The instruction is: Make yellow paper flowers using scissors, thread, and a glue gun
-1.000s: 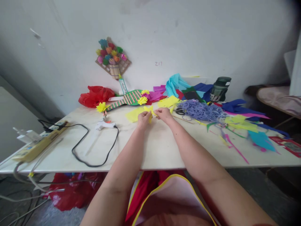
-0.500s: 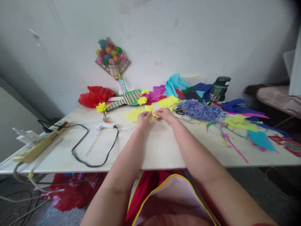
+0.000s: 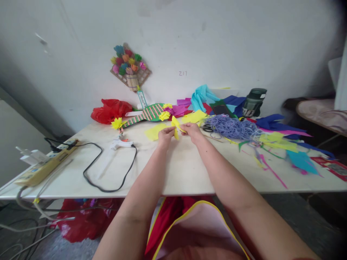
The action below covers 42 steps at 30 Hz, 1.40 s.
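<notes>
Over the middle of the table, my left hand and my right hand pinch a folded strip of yellow crepe paper between them. The paper stands up in a bent shape, one end in each hand's fingers. A flat yellow sheet lies just left of and behind my left hand. Behind the hands rests a green lute-shaped craft piece with pinkish strips across it and yellow and purple paper flowers. Black-handled scissors lie right of my right hand, partly under purple yarn.
A white glue gun with a black cord lies at left, near a power strip. Purple yarn, coloured paper scraps and a dark green bottle fill the right. Red paper sits at the back left.
The yellow paper between my hands has been turned and now stands up higher, with a bend in it. My hands have barely shifted.
</notes>
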Each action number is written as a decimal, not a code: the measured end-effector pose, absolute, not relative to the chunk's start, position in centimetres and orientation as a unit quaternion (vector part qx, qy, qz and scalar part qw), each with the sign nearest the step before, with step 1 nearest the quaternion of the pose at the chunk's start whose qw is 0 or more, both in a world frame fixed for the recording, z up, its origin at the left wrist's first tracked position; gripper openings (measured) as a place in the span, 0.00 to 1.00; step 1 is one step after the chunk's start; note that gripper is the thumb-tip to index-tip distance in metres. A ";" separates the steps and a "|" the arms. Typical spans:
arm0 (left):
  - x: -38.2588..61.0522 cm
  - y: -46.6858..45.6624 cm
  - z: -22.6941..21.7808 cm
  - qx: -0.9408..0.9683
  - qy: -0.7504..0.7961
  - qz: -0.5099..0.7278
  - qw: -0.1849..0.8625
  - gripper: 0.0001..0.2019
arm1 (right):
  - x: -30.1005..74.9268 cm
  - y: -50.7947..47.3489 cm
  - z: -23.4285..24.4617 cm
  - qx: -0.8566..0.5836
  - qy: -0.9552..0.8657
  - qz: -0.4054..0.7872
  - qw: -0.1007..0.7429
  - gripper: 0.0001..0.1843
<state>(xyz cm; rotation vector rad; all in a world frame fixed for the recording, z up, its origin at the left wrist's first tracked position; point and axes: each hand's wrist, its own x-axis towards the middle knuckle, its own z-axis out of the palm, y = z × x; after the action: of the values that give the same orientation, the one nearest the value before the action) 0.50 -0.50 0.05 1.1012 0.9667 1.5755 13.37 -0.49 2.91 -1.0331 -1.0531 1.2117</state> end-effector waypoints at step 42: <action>0.5 -1.4 0.7 0.380 0.380 0.666 0.517 0.21 | 10.8 -1.5 2.7 -0.499 -0.413 0.547 0.531 0.07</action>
<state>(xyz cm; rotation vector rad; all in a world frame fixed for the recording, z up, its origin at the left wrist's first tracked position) 0.49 -1.35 0.71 0.9125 0.9112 1.5991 10.83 -1.46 2.67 -1.1909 -0.9851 1.3044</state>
